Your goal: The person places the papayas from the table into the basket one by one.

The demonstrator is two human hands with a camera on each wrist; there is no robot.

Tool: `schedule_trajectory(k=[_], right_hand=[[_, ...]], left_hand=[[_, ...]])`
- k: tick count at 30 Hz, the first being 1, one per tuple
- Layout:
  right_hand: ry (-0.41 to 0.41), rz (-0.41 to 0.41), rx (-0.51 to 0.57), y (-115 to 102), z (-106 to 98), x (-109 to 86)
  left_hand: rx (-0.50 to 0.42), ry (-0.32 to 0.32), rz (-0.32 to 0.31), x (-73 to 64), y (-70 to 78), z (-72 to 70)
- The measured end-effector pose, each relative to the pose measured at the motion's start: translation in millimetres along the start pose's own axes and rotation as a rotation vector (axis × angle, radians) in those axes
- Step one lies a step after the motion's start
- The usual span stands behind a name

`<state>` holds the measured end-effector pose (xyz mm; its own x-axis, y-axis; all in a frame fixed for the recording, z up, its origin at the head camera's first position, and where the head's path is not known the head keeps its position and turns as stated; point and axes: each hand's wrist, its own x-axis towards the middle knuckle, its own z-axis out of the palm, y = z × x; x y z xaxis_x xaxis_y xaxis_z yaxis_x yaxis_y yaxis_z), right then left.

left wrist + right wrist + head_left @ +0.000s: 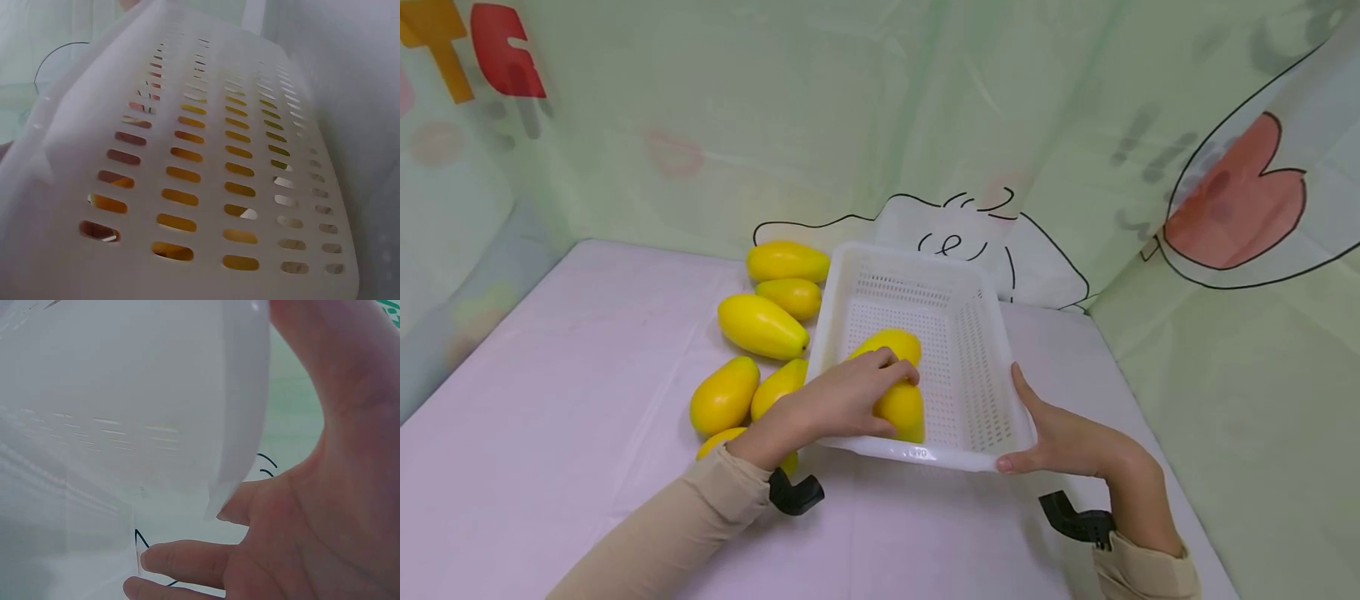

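A white perforated plastic basket (917, 454) sits at an angle in the middle of the table. My left hand (842, 400) reaches over its left rim and grips a yellow mango (902, 412) at the front left inside. Just behind that one lies a second mango (891, 342), partly covered by my fingers. At the front right corner, my right hand (1060, 437) holds the basket, thumb on the front rim and fingers along the right side. The left wrist view looks at the slotted basket wall (206, 219), with yellow showing through its holes.
Several more mangoes (762, 325) lie on the table left of the basket, the nearest ones partly hidden by my left forearm. A pale cloth covers the table (587, 375). Light green printed curtains (775, 108) stand behind and at both sides.
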<state>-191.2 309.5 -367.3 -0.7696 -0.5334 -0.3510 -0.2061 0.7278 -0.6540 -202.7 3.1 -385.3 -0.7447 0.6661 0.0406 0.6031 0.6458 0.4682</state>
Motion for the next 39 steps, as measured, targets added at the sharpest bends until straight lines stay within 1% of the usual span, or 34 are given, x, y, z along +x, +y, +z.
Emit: schedule_trajectory(k=[6,8,14,20,23,28,32,34,39], right_hand=[[-0.007,-0.013,0.003,0.3,-1.0,-0.3],[-0.006,-0.013,0.003,-0.1,-0.9,0.1],[-0.012,0.001,0.011,-1.3,-0.5,-0.7],[-0.023,-0.007,0.037,-2.3,-0.1,-0.8],[-0.023,0.004,0.023,-3.3,-1.6,-0.5],[-0.015,0.015,-0.013,-3.6,-2.7,0.8],[-0.003,0.014,-0.026,-2.5,-2.5,2.2],[-0.006,0.016,-0.017,-2.0,-2.7,2.8],[-0.007,0.03,-0.014,1.5,-2.5,1.6]], left_hand=[[-0.006,-0.029,0.012,1.7,-1.3,1.1],[-0.018,-0.038,0.027,1.6,-1.5,1.0],[-0.048,-0.089,0.086,3.1,-3.2,0.7],[-0.034,-0.115,0.115,3.0,-4.6,-0.4],[-0.015,-0.137,0.132,2.0,-3.8,-1.9],[0.031,-0.149,0.143,4.2,-3.1,-1.0],[0.016,-0.155,0.119,5.9,-4.3,1.6],[0.013,-0.159,0.125,6.5,-5.1,2.6],[0.023,-0.185,0.163,7.8,-5.5,3.4]])
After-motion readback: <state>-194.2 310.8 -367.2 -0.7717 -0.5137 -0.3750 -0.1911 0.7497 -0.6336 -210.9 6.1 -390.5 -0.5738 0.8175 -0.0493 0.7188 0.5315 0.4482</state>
